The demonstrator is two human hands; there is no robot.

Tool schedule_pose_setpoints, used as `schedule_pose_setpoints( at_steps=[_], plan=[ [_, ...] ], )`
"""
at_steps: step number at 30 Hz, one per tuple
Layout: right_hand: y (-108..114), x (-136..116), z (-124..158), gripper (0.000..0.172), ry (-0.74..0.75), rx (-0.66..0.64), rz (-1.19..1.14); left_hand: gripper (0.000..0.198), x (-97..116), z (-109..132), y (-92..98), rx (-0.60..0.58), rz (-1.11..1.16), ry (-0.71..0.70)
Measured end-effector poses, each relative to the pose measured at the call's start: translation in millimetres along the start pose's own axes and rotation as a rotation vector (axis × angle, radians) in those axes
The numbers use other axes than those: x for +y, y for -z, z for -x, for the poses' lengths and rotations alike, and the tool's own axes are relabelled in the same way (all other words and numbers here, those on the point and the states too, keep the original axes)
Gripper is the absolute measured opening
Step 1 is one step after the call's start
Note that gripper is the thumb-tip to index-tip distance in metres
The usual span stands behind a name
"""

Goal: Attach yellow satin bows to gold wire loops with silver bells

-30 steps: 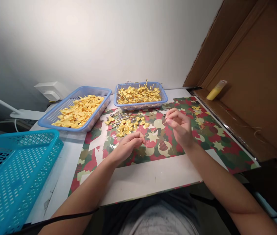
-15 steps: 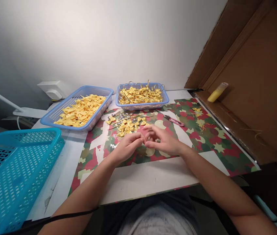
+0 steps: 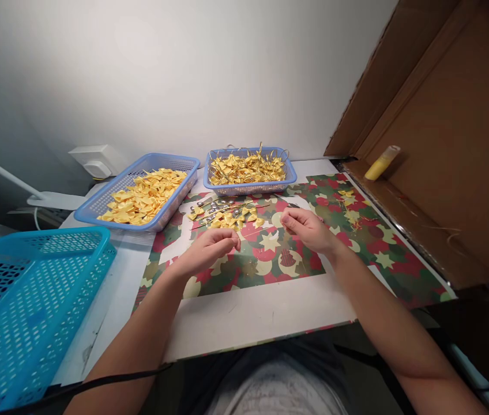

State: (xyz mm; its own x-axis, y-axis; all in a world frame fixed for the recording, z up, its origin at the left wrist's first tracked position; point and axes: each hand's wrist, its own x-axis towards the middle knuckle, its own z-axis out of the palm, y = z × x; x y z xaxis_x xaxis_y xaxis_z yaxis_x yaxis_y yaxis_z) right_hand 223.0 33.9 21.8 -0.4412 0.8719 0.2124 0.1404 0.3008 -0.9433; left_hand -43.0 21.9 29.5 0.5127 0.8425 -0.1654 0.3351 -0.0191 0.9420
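My left hand (image 3: 214, 246) is closed, its fingers curled inward, just in front of a small pile of yellow ribbon bows (image 3: 226, 220). To the right, my right hand (image 3: 307, 227) pinches with thumb and index finger together. A faint thin thread (image 3: 260, 231) seems to stretch between the two hands; its ends are hidden in the fingers. Among the bows lie small silver bells (image 3: 216, 206) and gold ties. Behind my right hand, pink-handled thread snips (image 3: 293, 206) are mostly covered.
Behind stand two blue baskets: one of yellow bows (image 3: 81, 212), one of bows with gold ties (image 3: 251, 189). A turquoise basket (image 3: 58, 288) is at left. Thread scraps (image 3: 352, 218) lie right, near a yellow tube (image 3: 382, 163) by a cardboard wall (image 3: 435, 144).
My hands, together before, have moved apart: the left to the left, the right to the right and slightly up. The right hand's spread fingers have closed into a pinch.
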Motion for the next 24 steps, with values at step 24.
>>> schedule_pose_setpoints(
  at_steps=[24],
  plan=[
    [-9,2,-2,0.029,0.214,-0.034,0.514,0.033,-2,-56,-64.5,0.269,0.724,0.043]
  ],
)
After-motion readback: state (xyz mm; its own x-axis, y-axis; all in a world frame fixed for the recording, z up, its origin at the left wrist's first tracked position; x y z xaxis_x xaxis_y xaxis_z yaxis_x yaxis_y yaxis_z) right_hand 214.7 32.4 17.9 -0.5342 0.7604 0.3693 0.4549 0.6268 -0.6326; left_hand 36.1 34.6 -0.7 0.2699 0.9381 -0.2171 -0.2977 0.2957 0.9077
